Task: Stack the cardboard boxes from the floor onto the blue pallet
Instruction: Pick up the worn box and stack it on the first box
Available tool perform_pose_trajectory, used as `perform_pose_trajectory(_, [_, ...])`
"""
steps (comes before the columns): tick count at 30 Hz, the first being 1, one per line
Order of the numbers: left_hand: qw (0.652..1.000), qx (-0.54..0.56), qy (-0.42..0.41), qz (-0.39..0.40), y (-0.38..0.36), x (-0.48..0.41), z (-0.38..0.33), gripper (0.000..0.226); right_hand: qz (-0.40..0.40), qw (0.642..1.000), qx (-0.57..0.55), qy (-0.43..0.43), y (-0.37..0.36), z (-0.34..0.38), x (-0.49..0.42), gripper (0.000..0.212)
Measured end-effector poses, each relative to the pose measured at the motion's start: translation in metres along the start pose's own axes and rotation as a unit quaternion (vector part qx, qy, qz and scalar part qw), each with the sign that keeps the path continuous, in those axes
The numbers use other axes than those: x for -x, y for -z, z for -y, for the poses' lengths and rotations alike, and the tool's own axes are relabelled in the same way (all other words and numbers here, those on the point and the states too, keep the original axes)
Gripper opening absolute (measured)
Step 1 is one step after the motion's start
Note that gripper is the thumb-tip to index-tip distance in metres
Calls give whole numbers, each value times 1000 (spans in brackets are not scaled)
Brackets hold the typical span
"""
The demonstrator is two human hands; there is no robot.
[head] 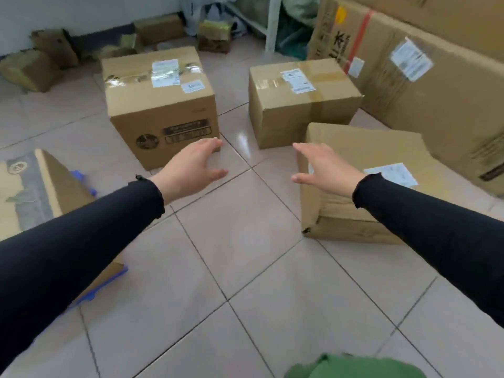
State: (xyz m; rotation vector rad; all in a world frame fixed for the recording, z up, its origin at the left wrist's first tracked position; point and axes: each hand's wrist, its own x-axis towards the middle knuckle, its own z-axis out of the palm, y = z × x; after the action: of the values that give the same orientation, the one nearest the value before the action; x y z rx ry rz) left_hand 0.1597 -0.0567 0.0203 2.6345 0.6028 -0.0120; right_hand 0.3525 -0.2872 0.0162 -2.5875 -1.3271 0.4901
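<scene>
Three sealed cardboard boxes stand on the tiled floor. A tall box (158, 99) with labels on top is at centre left, a taped box (300, 99) at centre right, and a flatter dented box (362, 170) is nearest on the right. My left hand (193, 167) is open, stretched out just in front of the tall box's lower corner. My right hand (324, 167) is open, held over the near left edge of the flatter box. At the left edge a box (32, 192) rests on the blue pallet (109, 279), of which only small parts show.
Large cardboard cartons (425, 77) line the right side. Crumpled small boxes (41, 64) and packaging litter the floor by the back wall. A white shelf leg (272, 23) stands at the back. Bare tiles (245, 282) lie below my arms. Something green (351, 368) shows at the bottom edge.
</scene>
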Motion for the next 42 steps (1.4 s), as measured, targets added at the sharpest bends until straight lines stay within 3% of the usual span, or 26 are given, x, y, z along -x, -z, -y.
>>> perform_pose_trajectory(5, [998,45,-35,40,-54,-47,-90,75,-21,995,-15,-97,22,-112,44,86])
perform_pose_trajectory(12, [986,129,8,108,-125,-93,-167,79,-32,973,-36,-226,20,-238,103,98])
perform_pose_trajectory(20, [927,324,124,143,-180,-118,-170,103,61,934,-158,-316,-21,-317,138,154])
perform_pose_trajectory(24, [880,420,167,147,-194,-118,-176,85,73,929,-202,-301,-30,-314,137,158])
perform_pose_trajectory(28, [840,497,181,122,-197,-112,-177,86,54,939,-185,-284,-37,-301,135,148])
perform_pose_trajectory(35, [843,517,141,51,-154,-78,-163,82,-24,955,-183,-231,-26,-254,149,143])
perform_pose_trajectory(42, [853,513,73,-63,-42,-37,-121,82,-116,968,-169,-144,24,-159,121,144])
